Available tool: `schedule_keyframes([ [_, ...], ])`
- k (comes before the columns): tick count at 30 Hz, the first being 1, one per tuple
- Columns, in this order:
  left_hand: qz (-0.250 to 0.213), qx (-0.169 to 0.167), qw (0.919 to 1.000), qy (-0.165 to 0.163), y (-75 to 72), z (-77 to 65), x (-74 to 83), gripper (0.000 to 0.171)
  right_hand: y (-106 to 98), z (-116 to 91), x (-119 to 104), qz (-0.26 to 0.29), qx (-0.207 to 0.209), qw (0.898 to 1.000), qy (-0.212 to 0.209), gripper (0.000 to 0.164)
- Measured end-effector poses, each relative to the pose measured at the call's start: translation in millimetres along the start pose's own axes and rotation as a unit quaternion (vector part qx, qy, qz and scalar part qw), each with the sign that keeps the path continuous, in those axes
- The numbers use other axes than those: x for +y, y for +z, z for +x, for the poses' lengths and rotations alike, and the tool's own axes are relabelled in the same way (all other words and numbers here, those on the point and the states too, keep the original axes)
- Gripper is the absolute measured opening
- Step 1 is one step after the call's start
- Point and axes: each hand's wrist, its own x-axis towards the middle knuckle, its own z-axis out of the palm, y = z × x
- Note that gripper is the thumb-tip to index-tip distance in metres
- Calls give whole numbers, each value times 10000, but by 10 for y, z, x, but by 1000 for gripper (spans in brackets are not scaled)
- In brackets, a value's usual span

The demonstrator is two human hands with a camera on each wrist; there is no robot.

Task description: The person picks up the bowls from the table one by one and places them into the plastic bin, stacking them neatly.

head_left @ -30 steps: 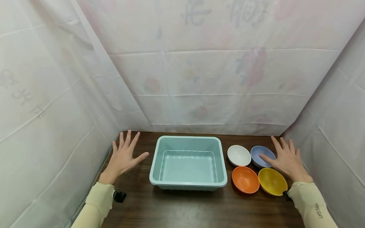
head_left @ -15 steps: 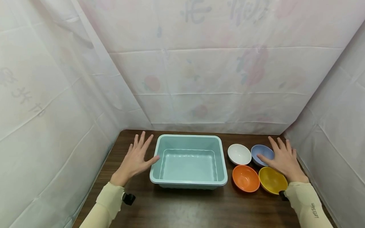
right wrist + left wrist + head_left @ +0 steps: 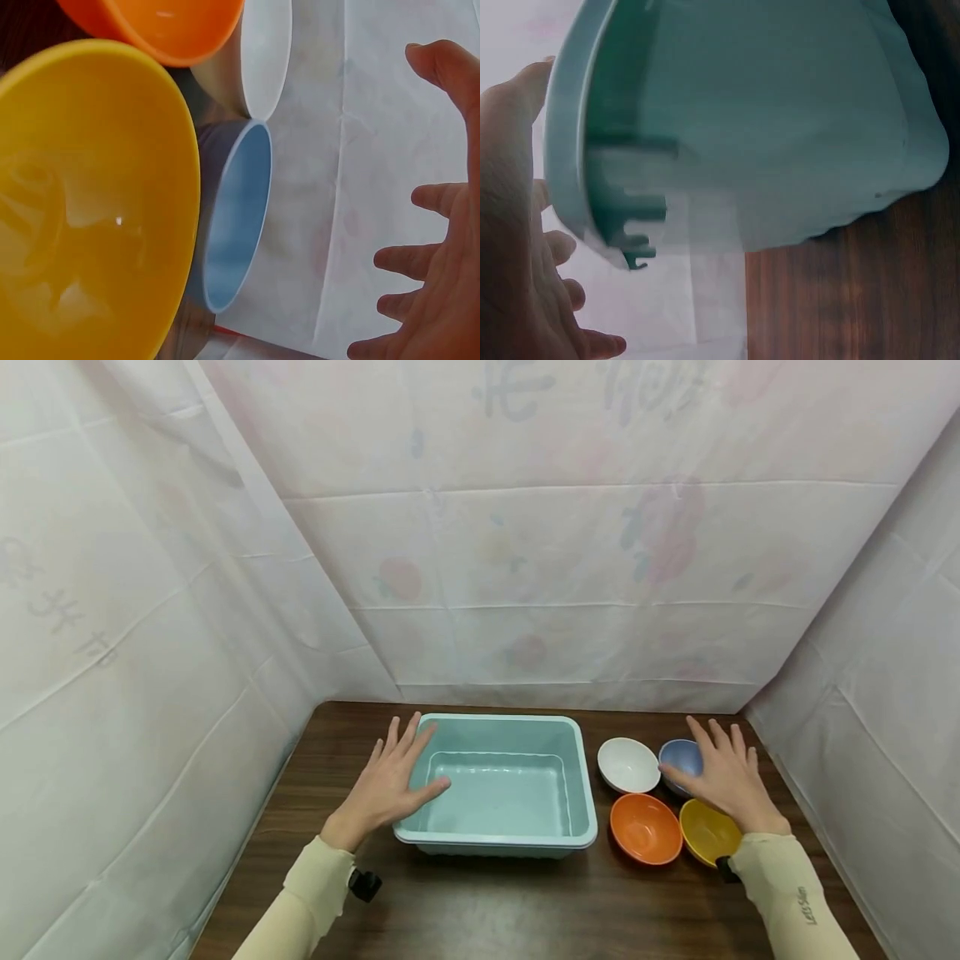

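Note:
In the head view my left hand (image 3: 386, 785), fingers spread, hovers over the left rim of a pale green plastic basin (image 3: 498, 793). The left wrist view has that hand (image 3: 525, 225) beside the basin's wall (image 3: 780, 135), holding nothing. My right hand (image 3: 723, 777) spreads its fingers above a blue bowl (image 3: 678, 760) and a yellow bowl (image 3: 705, 835), covering part of both. To their left sit a white bowl (image 3: 628, 766) and an orange bowl (image 3: 647, 831). In the right wrist view, space shows between that hand (image 3: 435, 255) and the bowls.
Everything stands on a dark brown wooden table (image 3: 525, 910). White printed sheets (image 3: 525, 568) hang behind and on both sides, close to the table edges. The bowls stand close together just right of the basin.
My left hand has moved right, from beside the basin to over its left rim. My right hand has shifted slightly left over the bowls. Basin and bowls stay put.

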Motion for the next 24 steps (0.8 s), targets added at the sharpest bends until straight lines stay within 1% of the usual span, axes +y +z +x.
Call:
schedule_keyframes([
  [5, -29, 7, 9999, 144, 33, -4, 79, 90, 63, 23, -64, 40, -50, 10000, -72, 108],
  [11, -302, -73, 9990, 310, 81, -32, 151, 87, 125, 37, -134, -7, -101, 9999, -111, 109],
  [13, -272, -119, 9989, 359, 107, -43, 163, 86, 137, 41, -154, -29, -119, 9999, -111, 109],
  [18, -121, -116, 9985, 526, 152, -49, 181, 84, 148, 50, -199, -55, -173, 9997, -147, 109],
  [22, -34, -110, 9982, 585, 160, -53, 195, 82, 158, 60, -229, -55, -203, 9996, -185, 109],
  [24, 96, -70, 9981, 598, 168, -51, 202, 81, 162, 69, -248, -47, -221, 9995, -212, 109],
])
